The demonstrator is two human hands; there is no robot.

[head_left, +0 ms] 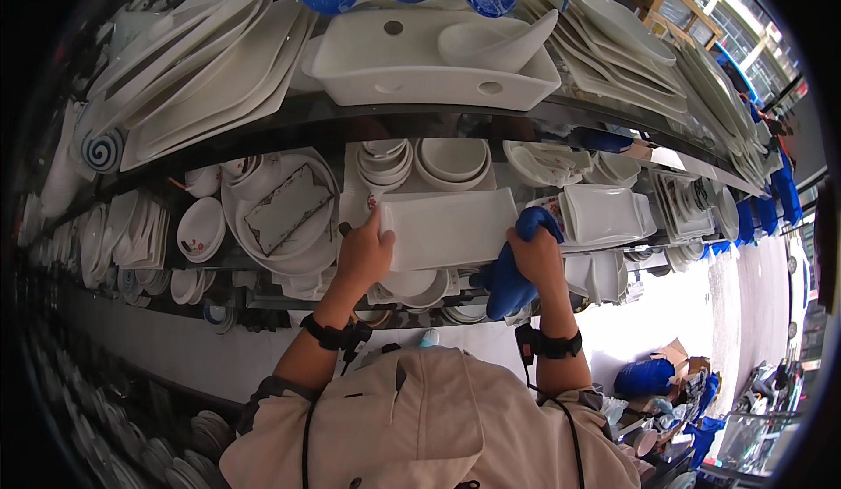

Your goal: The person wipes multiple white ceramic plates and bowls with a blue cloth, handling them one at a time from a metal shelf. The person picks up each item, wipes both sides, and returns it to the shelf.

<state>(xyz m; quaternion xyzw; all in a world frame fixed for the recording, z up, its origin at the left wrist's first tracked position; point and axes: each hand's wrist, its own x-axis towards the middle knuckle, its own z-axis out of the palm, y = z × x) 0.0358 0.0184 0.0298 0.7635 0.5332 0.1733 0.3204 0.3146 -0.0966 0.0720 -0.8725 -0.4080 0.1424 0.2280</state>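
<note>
The white rectangular plate [454,229] is between the two hands, in front of the middle shelf of crockery, with its long side running from left to right. The left hand [368,248] holds its left end: the thumb is placed at the edge, and the fingers pinch the plate there, although their tips underneath are hidden. The right hand [536,252] is at the right end, with its fingers closed on a bunched blue cloth [511,287], which hangs below the hand. Whether these fingers also grip the plate, I cannot tell, nor whether the plate touches the dishes below it

Just behind the plate there are stacked white bowls [454,160]. To the left stands a large oval dish [293,263], in which a patterned rectangular plate [289,209] lies tilted. To the right, near the cloth, are rectangular white dishes [607,215]. On the upper shelf [289,130], a white tray with round holes [438,93] carries a big white spoon [491,48]
</note>
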